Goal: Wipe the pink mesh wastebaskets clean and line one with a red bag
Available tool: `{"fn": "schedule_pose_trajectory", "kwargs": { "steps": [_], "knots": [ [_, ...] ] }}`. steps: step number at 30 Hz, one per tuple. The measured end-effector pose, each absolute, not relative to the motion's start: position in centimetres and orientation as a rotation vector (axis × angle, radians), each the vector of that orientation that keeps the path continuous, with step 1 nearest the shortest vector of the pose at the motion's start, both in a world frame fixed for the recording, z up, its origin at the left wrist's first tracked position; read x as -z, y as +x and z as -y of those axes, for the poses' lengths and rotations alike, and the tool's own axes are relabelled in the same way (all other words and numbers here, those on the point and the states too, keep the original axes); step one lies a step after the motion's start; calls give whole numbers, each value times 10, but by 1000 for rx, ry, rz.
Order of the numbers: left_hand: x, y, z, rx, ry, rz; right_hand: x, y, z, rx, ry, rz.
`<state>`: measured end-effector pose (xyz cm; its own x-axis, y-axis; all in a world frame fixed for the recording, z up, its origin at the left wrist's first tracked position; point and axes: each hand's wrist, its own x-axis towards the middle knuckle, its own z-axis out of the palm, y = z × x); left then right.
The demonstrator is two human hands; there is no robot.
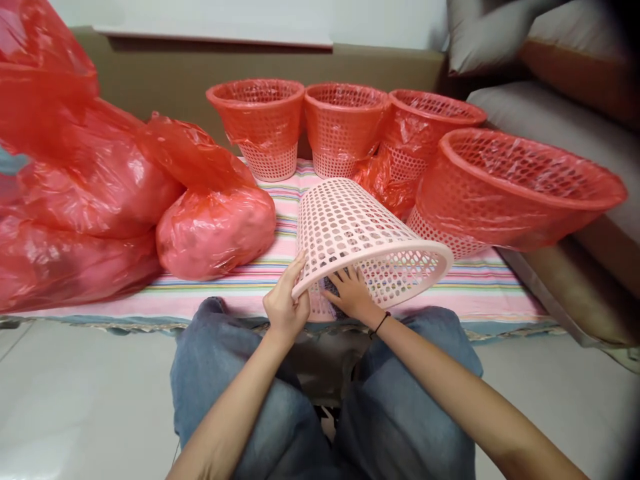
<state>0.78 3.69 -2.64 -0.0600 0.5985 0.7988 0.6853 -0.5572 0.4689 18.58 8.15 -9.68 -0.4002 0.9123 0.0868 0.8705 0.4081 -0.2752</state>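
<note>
A pale pink perforated plastic wastebasket (345,220) lies tipped on the striped cloth, its mouth turned toward me and to the right. My left hand (287,303) is closed around the left side of its rim, fingers outside. Through the mouth reaches my right hand (353,295), fingers spread flat toward the inner wall. Under that palm is a dark, speckled piece (331,301) that looks like cloth; my hand covers much of it. A black band circles the right wrist.
Several similar baskets lined with red plastic, including a nearer one (450,190), stand behind and right. Stuffed red plastic bags (217,230) crowd the left. Grey cushions (545,127) are piled at right. The striped cloth (235,293) ends at my knees.
</note>
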Motion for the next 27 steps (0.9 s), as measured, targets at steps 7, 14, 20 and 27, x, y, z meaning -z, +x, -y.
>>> {"fn": "schedule_pose_trajectory", "kwargs": {
  "steps": [7, 14, 20, 27],
  "knots": [
    [28, 8, -39, 1649, -2049, 1573, 82, 173, -73, -333, -1756, 2217],
    [24, 8, -45, 1640, -2000, 1637, 77, 172, -83, -682, -1377, 2120],
    [9, 4, -63, 1642, -2033, 1650, 64, 169, -105, -747, -1207, 1917],
    [-9, 0, -81, 1569, -2264, 1542, 59, 180, -185, -533, -1413, 1698]
  ]
}}
